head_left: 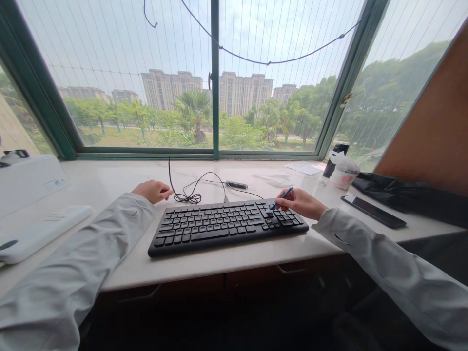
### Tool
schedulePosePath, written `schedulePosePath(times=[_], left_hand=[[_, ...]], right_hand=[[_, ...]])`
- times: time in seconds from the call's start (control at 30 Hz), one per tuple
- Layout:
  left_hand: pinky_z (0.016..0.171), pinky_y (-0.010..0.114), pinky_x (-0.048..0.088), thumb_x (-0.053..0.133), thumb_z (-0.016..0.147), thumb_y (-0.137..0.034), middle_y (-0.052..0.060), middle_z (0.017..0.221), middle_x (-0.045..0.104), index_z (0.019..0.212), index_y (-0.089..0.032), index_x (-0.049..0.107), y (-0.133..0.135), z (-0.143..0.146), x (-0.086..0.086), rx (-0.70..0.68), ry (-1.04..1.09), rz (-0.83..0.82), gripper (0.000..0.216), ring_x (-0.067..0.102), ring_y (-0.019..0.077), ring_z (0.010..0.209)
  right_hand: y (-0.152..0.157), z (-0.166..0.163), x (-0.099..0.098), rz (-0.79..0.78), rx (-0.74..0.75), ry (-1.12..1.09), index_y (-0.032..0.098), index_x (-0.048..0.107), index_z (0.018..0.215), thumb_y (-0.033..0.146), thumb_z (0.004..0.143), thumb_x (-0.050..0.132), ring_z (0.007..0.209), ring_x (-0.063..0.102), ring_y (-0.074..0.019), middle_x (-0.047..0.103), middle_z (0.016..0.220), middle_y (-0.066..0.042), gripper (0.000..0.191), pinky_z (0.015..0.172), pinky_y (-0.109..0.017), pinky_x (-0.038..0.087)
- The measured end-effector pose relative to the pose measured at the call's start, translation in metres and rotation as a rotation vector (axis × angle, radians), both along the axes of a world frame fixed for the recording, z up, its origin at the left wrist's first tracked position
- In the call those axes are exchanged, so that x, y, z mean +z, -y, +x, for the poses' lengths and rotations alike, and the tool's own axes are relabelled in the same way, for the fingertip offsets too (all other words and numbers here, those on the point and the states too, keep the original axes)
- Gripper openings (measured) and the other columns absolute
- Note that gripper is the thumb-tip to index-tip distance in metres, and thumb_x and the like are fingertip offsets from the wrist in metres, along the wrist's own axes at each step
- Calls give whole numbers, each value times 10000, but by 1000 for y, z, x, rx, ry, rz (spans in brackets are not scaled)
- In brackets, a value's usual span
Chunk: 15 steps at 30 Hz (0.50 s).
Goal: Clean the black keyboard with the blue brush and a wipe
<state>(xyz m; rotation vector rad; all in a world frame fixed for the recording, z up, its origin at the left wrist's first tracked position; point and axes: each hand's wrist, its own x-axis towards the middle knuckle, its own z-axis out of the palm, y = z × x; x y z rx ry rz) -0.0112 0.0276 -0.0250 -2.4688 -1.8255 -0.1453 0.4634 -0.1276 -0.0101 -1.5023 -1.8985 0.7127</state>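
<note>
A black keyboard (223,225) lies on the white window-side counter (109,185). My right hand (302,202) rests over the keyboard's right end, fingers pinched on a thin blue tool (282,197) whose tip touches the keys near the number pad. My left hand (151,190) lies on the counter just beyond the keyboard's top left corner, fingers curled loosely, nothing visible in it. The keyboard's black cable (188,195) is coiled behind the keyboard, close to my left hand. Both arms wear light grey sleeves.
A black phone (373,210) lies at the right, with a dark cloth (402,192) behind it. A white cup with a plastic bag (343,173) and a dark bottle stand near the window corner. White boxes (32,204) sit at the left. Papers (305,167) lie by the window.
</note>
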Motion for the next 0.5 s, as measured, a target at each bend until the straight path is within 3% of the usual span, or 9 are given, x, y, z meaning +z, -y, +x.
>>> schedulePosePath(times=[0.5], left_hand=[[649,294,370,398,823,-624,53,742,690,701,-244,713,-4,-3,-3,-10,24,-5,508,575,208,698]], right_hand=[[6,27,9,-7,-34,111,152,693,802,520,789,642,653,639,-171,729,749,-55,372,654,-306,500]])
